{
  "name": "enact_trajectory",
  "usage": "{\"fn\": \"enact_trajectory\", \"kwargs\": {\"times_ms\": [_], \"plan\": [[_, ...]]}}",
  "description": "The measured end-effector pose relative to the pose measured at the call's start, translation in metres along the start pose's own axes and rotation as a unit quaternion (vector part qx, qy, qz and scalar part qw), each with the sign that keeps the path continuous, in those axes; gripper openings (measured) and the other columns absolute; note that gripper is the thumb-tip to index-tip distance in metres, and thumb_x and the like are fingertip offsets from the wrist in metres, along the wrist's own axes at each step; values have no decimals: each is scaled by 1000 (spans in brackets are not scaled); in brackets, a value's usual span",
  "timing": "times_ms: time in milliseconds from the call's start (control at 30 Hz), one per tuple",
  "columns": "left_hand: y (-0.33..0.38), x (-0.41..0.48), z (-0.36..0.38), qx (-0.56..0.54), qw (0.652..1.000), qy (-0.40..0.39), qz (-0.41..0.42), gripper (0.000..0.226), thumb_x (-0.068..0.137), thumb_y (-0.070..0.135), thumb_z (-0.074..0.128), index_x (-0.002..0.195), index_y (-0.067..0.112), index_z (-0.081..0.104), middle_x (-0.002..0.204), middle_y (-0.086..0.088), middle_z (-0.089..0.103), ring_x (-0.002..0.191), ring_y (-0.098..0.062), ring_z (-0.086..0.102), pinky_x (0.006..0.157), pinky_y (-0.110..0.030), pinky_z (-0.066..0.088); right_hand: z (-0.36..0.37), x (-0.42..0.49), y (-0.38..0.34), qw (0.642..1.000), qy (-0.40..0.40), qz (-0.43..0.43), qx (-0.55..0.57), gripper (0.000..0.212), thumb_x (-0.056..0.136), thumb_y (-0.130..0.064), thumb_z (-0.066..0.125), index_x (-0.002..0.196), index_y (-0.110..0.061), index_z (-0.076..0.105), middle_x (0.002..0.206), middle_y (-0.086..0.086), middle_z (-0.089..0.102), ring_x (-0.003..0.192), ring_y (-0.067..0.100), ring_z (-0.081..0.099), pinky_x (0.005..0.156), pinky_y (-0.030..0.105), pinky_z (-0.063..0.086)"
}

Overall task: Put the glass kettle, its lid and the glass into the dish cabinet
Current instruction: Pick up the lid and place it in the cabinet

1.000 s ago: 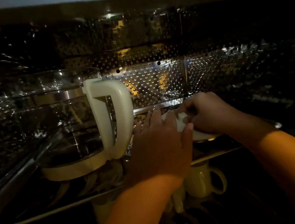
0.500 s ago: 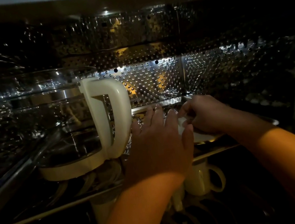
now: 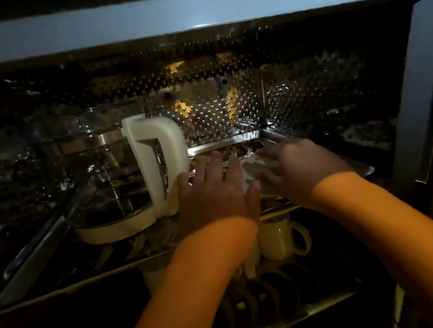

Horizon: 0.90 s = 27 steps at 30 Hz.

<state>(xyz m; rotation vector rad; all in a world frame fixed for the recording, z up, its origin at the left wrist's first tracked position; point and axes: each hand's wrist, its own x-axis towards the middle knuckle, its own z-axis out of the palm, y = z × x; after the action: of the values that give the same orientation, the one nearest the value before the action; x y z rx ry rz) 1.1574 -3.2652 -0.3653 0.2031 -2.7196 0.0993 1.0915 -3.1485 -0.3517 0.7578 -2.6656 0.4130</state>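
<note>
Nearest, in the lower rack, dark round plates (image 3: pixel 266 294) stand on edge, with cream ceramic mugs (image 3: pixel 279 240) just behind them. Above these the left grip (image 3: pixel 213 191) lies flat and wide open, fingers straight, holding nothing, its outer edge at the white plastic handle (image 3: pixel 161 165) of the clear glass kettle (image 3: pixel 108 177). The right grip (image 3: pixel 300 170) is spread over the flat white kettle lid (image 3: pixel 251 170); blur hides whether it pinches the lid or merely rests on it. The lid lies broad face up on the shiny steel shelf (image 3: pixel 229 143) of the dish cabinet (image 3: pixel 413 85), just right of the kettle; its long axis I cannot make out. The kettle stands upright on the upper level, long axis vertical, handle turned towards the person, spout hidden. To do this step well, I judge: settle the lid flat and away from the shelf edge, release gently, then draw both grips straight back without nudging the handle. Farthest, the perforated steel back wall (image 3: pixel 202 105) glints; the glass I cannot find in the gloom
</note>
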Motion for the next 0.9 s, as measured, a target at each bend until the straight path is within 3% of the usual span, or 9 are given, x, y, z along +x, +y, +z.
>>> {"fn": "enact_trajectory", "kwargs": {"times_ms": [100,233,367,467,533,600,767,900], "plan": [[5,-11,-17,-9,1000,-25,7,58,96,49,18,147,26,3,157,1,1,143,-19,1,114,-42,3,-10,-20,-6,998,-9,8,-55,41,95,-39,38,132,-21,43,130,9,51,119,27,46,96,37,42],[12,-30,-41,-36,999,-6,11,65,88,52,6,148,27,6,157,1,4,143,-17,-1,114,-39,-3,-26,-46,-12,999,39,0,-28,42,94,-37,41,133,-22,45,136,3,47,126,25,40,101,39,36],[23,-41,-72,-71,997,-36,14,58,96,48,22,148,27,6,157,3,3,143,-16,-4,114,-40,-3,-53,-65,-19,999,21,4,-30,47,95,-38,39,140,-24,36,147,1,36,134,24,30,109,43,22],[34,-50,-91,-74,996,-51,25,56,96,46,24,147,24,17,155,-1,15,143,-21,7,114,-44,7,-72,-79,-23,999,50,-1,-19,46,88,-30,54,131,-15,50,137,10,49,128,33,40,104,51,28],[39,-59,-102,-89,995,-18,34,53,92,43,30,135,15,45,140,-10,46,132,-29,39,104,-52,30,-81,-88,-25,998,56,3,-21,42,80,-24,62,120,-10,60,124,14,59,118,37,50,97,56,36],[42,-67,-110,-101,994,14,32,53,86,40,33,123,11,58,121,-11,62,116,-31,56,92,-55,41,-93,-94,-28,998,65,0,-19,40,75,-21,68,113,-8,64,114,15,64,110,39,57,90,58,41],[46,-87,-142,-105,994,-6,34,54,87,39,33,125,8,56,125,-13,59,118,-32,54,92,-56,37,-132,-116,-38,999,30,13,4,47,85,-26,61,130,-13,52,133,9,53,127,34,44,101,57,32],[52,-101,-178,-119,992,-34,40,54,87,39,32,126,9,55,128,-12,58,120,-31,53,91,-57,37,-159,-139,-44,998,63,3,-25,51,72,-25,75,120,-11,61,122,11,62,115,36,56,88,60,42]]}}
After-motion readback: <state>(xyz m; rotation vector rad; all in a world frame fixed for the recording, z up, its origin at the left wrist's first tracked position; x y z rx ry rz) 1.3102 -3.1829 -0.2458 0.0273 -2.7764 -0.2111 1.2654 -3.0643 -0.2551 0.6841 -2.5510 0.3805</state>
